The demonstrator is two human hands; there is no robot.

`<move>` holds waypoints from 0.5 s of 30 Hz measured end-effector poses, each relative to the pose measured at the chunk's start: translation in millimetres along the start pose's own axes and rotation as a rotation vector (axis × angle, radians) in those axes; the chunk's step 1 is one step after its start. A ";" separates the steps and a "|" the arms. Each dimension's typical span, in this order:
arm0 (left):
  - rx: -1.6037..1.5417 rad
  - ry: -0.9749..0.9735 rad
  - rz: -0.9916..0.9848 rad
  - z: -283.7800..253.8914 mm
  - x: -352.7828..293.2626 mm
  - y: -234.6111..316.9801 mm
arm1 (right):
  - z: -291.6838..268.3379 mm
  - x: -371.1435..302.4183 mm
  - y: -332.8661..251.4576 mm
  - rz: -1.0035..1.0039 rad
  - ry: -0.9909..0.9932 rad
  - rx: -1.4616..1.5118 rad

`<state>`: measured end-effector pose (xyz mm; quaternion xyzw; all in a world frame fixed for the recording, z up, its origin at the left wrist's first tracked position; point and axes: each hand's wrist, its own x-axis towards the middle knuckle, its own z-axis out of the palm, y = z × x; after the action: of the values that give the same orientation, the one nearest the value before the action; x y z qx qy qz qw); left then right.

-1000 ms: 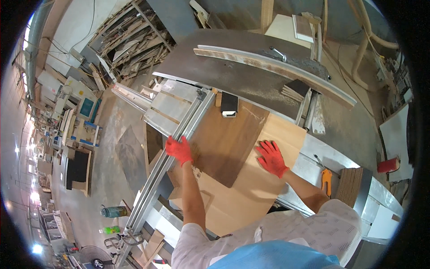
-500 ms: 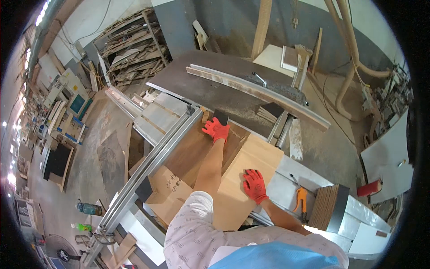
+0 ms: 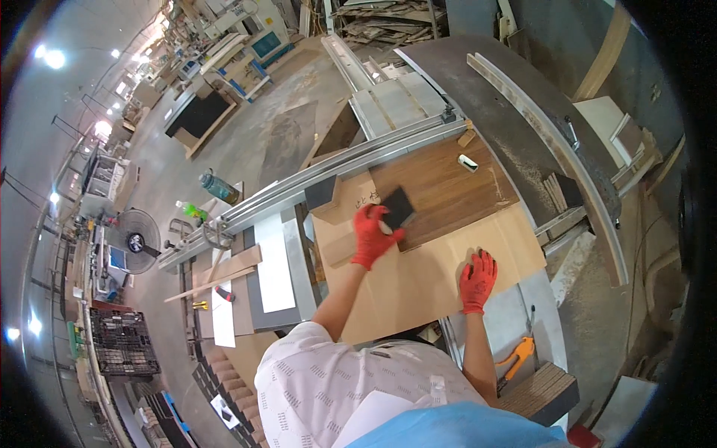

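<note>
Grasping a dark piece mid-frame, the left hand seemingly needs steady control next; the right hand lies ungripping on the tan sheet.

Brown board: wood-grain face, smooth, slight sheen. Pale tan sheet smooth, matt (paper or wood, can't tell). Dark block matt-faced. Red gloves: cloth, dull. Long rail: bare metal, satin gleam. Air gun: orange plastic look. Shirt: soft, creased cloth.
</note>
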<state>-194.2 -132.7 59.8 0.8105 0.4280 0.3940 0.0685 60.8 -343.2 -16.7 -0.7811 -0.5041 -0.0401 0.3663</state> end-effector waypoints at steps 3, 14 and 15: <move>0.141 0.050 0.027 -66.1 26.8 -68.9 | 0.5 0.7 0.6 -0.003 0.023 -0.004; -0.006 -0.398 -0.135 -140.5 59.0 -255.4 | -5.7 5.4 -7.0 0.006 0.027 0.030; -0.033 -0.441 -0.169 -133.9 63.3 -258.7 | -7.0 5.1 -4.6 0.011 0.026 0.024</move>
<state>-432.6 45.8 71.6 0.8369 0.4627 0.2073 0.2063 61.7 -342.6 -6.9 -0.7789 -0.4953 -0.0425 0.3823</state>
